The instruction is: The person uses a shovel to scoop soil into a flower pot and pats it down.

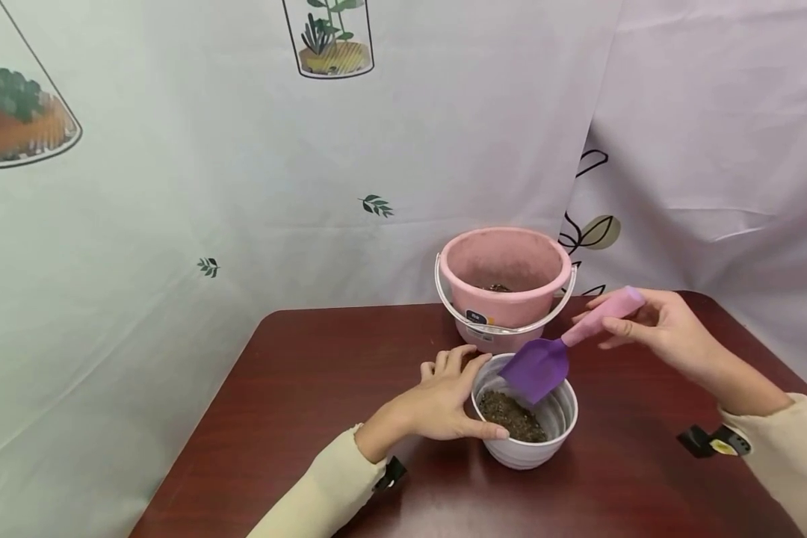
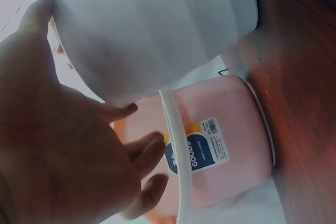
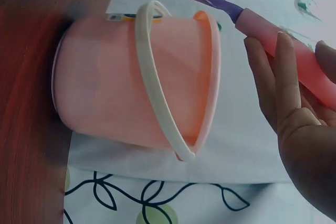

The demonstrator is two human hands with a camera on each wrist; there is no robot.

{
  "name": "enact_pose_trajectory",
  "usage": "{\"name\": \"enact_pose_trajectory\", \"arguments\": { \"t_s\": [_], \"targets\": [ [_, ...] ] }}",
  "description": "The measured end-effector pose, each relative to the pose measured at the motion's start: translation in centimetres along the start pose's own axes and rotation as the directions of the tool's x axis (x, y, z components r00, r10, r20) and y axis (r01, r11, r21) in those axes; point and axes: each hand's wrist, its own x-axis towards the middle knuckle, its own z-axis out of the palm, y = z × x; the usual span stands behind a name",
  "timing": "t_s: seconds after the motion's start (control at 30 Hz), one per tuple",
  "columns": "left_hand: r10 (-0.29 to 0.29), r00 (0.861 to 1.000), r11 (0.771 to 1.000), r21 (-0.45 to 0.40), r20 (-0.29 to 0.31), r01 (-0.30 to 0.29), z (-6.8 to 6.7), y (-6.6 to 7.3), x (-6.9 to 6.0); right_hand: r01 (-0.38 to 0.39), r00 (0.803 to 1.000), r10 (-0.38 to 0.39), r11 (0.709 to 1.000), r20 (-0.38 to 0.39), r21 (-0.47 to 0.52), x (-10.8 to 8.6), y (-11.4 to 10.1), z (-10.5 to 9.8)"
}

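Note:
A white ribbed pot (image 1: 521, 454) with dark soil (image 1: 513, 415) at its bottom stands on the table. The left hand (image 1: 444, 400) holds the pot's rim at its left side, thumb at the near edge, fingers toward the back; in the left wrist view the hand (image 2: 68, 145) lies along the pot's wall (image 2: 152, 30). The right hand (image 1: 669, 332) grips the pink handle (image 1: 605, 315) of a small shovel, whose purple blade (image 1: 536, 370) tilts down into the pot's mouth. In the right wrist view, the fingers of the right hand (image 3: 299, 108) lie along the handle (image 3: 278, 43).
Right behind the pot stands a pink bucket (image 1: 504, 299) with some soil inside, its white handle (image 1: 457, 317) hanging down in front. The dark red table (image 1: 323, 373) ends at a light patterned cloth (image 1: 276, 187) hanging behind.

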Motion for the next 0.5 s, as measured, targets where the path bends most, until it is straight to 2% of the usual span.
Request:
{"name": "enact_pose_trajectory", "arguments": {
  "t_s": [0.13,0.23,0.4,0.5],
  "targets": [
    [-0.042,0.998,0.999,0.027,-0.052,0.044,0.6,0.2,0.3,0.009,0.998,0.000,0.988,-0.056,0.155,0.0,0.2,-0.7],
    [-0.070,0.993,0.997,0.030,-0.093,0.073,0.9,0.2,0.7,0.036,0.997,-0.012,0.949,-0.080,0.312,0.2,0.3,-1.2],
    [-0.109,0.987,0.994,0.011,-0.120,0.111,0.9,-0.2,1.3,0.000,0.998,0.024,0.916,-0.055,0.400,0.6,0.0,-2.1],
    [-0.118,0.985,0.993,0.000,-0.127,0.119,0.8,-0.4,1.8,0.005,1.000,0.008,0.901,-0.028,0.434,1.0,-0.3,-2.7]
  ]
}}
